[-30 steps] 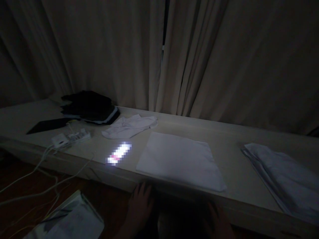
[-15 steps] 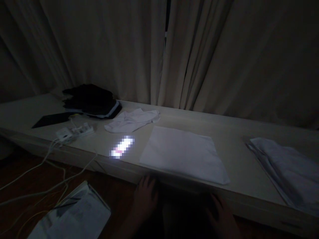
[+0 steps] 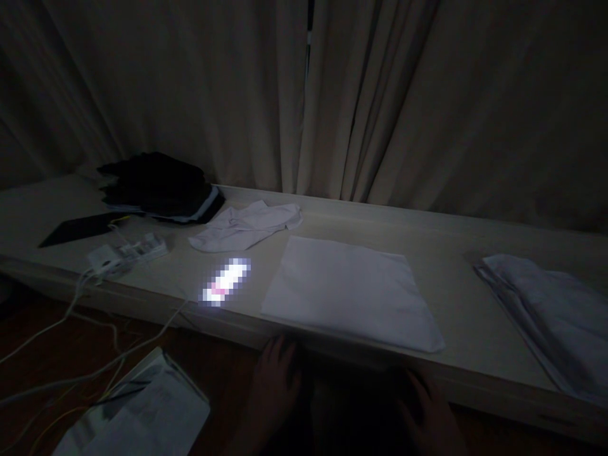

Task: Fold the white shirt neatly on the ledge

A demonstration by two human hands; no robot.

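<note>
In dim light, my left hand (image 3: 277,373) rests on what looks like my dark-clothed leg, just below the front edge of the ledge. Its fingers are slightly apart and hold nothing. My right hand (image 3: 424,404) lies in a similar way on the other side, thumb and fingers apart, partly lost in shadow. Nearest to both hands is a flat, folded white cloth (image 3: 349,291) on the ledge, its front edge along the ledge's rim. Behind it to the left lies a crumpled white cloth (image 3: 249,225). A brightly lit, pixelated screen (image 3: 225,282) sits left of the folded cloth.
A stack of dark folded clothes (image 3: 156,187) stands at the back left, near a white power strip (image 3: 126,253) with trailing cables (image 3: 78,294). Folded white cloths (image 3: 551,316) lie at the right. A paper-topped box (image 3: 152,405) is on the floor. Curtains (image 3: 213,95) hang behind the ledge (image 3: 456,253).
The view has shifted slightly, so the things on the left of the ledge appear farther left. Both hands stay in place, and the cloths have not been moved.
</note>
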